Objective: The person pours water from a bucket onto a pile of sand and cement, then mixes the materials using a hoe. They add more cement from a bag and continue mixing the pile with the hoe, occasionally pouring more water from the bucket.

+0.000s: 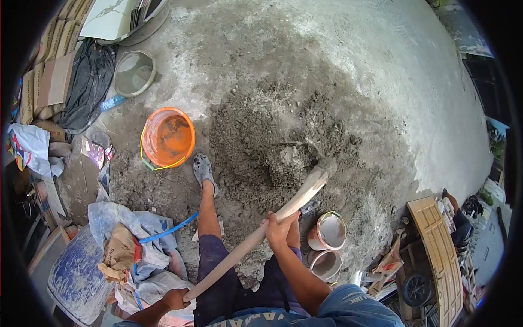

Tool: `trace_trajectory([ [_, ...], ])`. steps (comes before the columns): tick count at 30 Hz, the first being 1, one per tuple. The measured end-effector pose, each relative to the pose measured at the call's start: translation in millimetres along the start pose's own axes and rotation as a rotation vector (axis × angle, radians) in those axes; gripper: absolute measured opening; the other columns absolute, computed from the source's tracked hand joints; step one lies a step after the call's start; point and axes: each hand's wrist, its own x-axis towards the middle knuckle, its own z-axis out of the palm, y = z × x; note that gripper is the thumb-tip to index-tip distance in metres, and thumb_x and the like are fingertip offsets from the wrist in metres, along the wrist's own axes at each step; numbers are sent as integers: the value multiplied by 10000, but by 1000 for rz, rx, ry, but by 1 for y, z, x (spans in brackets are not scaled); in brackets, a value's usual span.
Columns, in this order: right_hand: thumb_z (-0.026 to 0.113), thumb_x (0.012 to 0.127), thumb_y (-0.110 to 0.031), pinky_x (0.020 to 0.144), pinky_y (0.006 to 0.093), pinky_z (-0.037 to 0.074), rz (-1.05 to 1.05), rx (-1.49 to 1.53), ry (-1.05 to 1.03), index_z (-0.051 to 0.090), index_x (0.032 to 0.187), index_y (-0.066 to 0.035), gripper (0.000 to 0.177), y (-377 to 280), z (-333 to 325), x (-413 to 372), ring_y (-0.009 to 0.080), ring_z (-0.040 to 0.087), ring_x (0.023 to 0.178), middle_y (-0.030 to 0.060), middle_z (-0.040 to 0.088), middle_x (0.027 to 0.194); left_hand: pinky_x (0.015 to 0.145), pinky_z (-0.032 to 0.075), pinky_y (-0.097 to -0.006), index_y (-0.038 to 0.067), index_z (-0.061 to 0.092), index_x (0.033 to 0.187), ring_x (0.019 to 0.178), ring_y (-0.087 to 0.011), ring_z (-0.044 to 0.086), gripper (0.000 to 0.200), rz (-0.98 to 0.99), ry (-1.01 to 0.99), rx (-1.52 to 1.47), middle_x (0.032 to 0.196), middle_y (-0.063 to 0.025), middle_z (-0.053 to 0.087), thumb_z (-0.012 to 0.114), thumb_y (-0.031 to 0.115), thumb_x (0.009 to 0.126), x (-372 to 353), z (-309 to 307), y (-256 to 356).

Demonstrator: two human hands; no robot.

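My right hand (279, 231) is wrapped round the middle of a long wooden handle (245, 248), and my left hand (175, 299) grips its lower end near my left thigh. At the far end of the handle is a hoe-like metal head (327, 164), its blade partly hidden in a heap of grey, lumpy mortar mix (245, 141). The heap lies on the ground in front of my feet. To the left of it stands an orange bucket (169, 137) with a yellow handle, smeared with grey inside.
Two small buckets (330, 231) stand close to my right foot. A blue hose (169, 229) runs by my left leg. Plastic sheets, paper sacks (119, 252) and a round basin (134, 73) lie at left. A wooden door panel (436, 256) is at lower right.
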Motion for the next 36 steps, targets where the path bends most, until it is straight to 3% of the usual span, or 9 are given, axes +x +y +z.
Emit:
trace_trajectory([
  [6, 539, 854, 1, 468, 341, 506, -293, -6, 239, 19, 1415, -96, 771, -122, -72, 98, 207, 566, 554, 179, 506, 932, 662, 504, -476, 78, 536, 976, 747, -390, 626, 345, 269, 3, -14, 789, -183, 632, 664, 276, 724, 175, -33, 78],
  [9, 541, 822, -45, 438, 351, 494, -371, -232, 411, 251, 1243, 18, 515, -183, -110, 222, 223, 563, 514, 174, 549, 826, 640, 488, -476, 40, 526, 964, 725, -416, 614, 346, 332, 104, -200, 765, -205, 624, 676, 224, 711, 246, -71, 198],
  [13, 575, 781, -79, 456, 350, 484, 16, -312, 194, 457, 1001, 68, 289, -104, -73, 305, 207, 551, 488, 99, 538, 623, 687, 499, -495, -16, 443, 1005, 760, -440, 627, 390, 117, -47, -300, 813, -271, 622, 638, 226, 770, 191, -109, 270],
  [15, 571, 782, -56, 456, 403, 488, 169, -505, 115, 436, 1111, 95, 386, 46, -15, 307, 237, 566, 499, 131, 565, 667, 699, 500, -495, -37, 422, 1016, 770, -450, 628, 406, 22, -156, -325, 812, -293, 615, 626, 231, 791, 143, -124, 265],
  [18, 578, 808, -71, 440, 413, 477, 405, -274, 4, 436, 1125, 70, 375, 31, 15, 255, 241, 555, 492, 135, 550, 663, 721, 500, -500, -47, 410, 1027, 777, -469, 624, 421, -145, -170, -340, 814, -313, 607, 617, 253, 817, 107, -139, 258],
  [23, 571, 828, -74, 456, 408, 486, 262, -238, 30, 321, 1212, 61, 477, 10, 11, 207, 238, 566, 535, 147, 548, 719, 681, 492, -501, -18, 431, 1047, 745, -455, 624, 438, -75, -201, -240, 756, -279, 611, 647, 279, 807, 77, -159, 223],
  [30, 571, 820, 3, 705, 357, 531, -208, -41, 113, -55, 1402, -6, 854, 24, 55, 52, 244, 592, 818, 248, 416, 1141, 698, 453, -431, 92, 565, 866, 766, -329, 587, 308, 40, 244, 336, 760, -110, 596, 703, 197, 612, 79, -92, -68],
  [32, 545, 827, 44, 698, 357, 530, -149, 93, 35, -85, 1408, -37, 861, -35, 38, 19, 234, 590, 797, 251, 357, 1196, 729, 441, -422, 78, 573, 853, 809, -309, 570, 307, 176, 294, 348, 796, -107, 590, 707, 201, 605, 120, -90, -70],
  [36, 508, 846, -17, 514, 336, 508, -483, 32, 210, 76, 1377, -50, 685, -148, -32, 75, 216, 580, 605, 159, 489, 902, 804, 488, -433, 25, 624, 959, 886, -354, 611, 355, 340, 163, -18, 915, -165, 644, 658, 167, 636, 235, -66, 35],
])
